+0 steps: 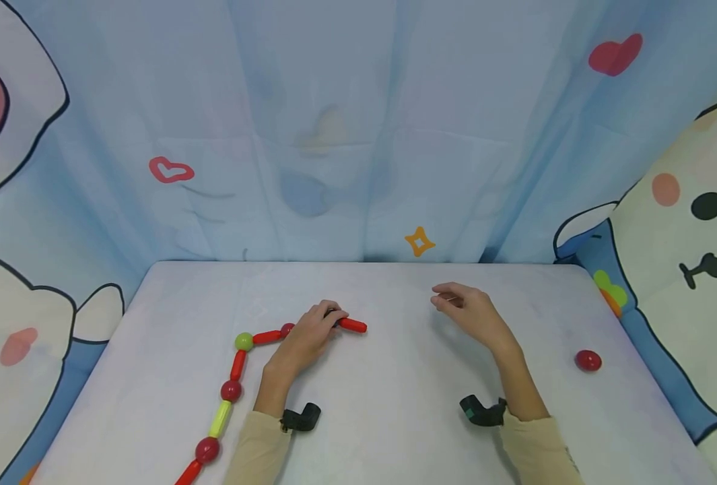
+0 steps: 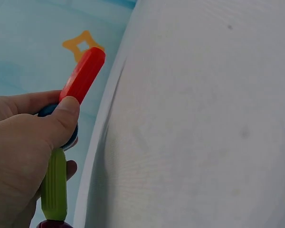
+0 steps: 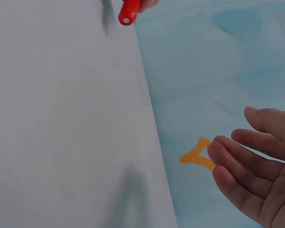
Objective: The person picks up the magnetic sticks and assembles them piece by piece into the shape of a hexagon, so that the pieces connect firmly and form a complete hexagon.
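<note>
With thumb and fingers, my left hand (image 1: pixel 306 337) pinches a dark blue ball (image 2: pixel 48 110) at one end of a chain of sticks and balls. A red stick (image 1: pixel 353 325) points out beyond the hand; a green stick (image 2: pixel 54 185) runs back from the ball beneath the fingers. Farther left the chain passes a green ball (image 1: pixel 244 341), bends toward me, and continues through a dark red ball (image 1: pixel 231 390) and a yellow stick (image 1: pixel 219 419). My right hand (image 1: pixel 470 313) hovers over the table's right half, fingers loosely bent and holding nothing.
A loose dark red ball (image 1: pixel 588 360) lies on the white table (image 1: pixel 394 404) near its right side. Behind the table hangs a blue printed curtain (image 1: pixel 358 135). Each wrist wears a black camera mount, such as the left mount (image 1: pixel 301 417).
</note>
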The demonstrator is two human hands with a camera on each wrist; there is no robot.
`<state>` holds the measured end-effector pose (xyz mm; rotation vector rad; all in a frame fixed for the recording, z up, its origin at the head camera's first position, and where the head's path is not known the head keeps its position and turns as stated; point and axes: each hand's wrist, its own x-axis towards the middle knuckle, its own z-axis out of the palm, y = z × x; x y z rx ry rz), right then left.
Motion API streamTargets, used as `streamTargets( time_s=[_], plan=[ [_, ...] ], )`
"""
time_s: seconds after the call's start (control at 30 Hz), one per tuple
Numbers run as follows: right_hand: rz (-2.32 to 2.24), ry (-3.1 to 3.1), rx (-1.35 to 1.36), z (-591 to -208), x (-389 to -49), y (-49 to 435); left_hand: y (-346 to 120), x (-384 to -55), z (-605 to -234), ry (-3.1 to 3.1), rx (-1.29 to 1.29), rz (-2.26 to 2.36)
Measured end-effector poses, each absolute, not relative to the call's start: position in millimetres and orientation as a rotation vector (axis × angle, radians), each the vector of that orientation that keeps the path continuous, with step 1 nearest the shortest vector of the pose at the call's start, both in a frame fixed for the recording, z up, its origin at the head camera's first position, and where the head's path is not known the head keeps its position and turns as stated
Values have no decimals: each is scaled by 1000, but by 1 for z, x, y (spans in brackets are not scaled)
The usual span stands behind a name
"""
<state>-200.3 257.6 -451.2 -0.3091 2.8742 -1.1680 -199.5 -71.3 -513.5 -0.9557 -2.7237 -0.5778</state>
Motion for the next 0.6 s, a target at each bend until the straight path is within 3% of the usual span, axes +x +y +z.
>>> streamTargets(
  time_s=[0.6],
  plan=[
    [-1095, 2875, -273, -444, -193, 278, -72, -202, -516, -2673, -979, -577]
  ],
)
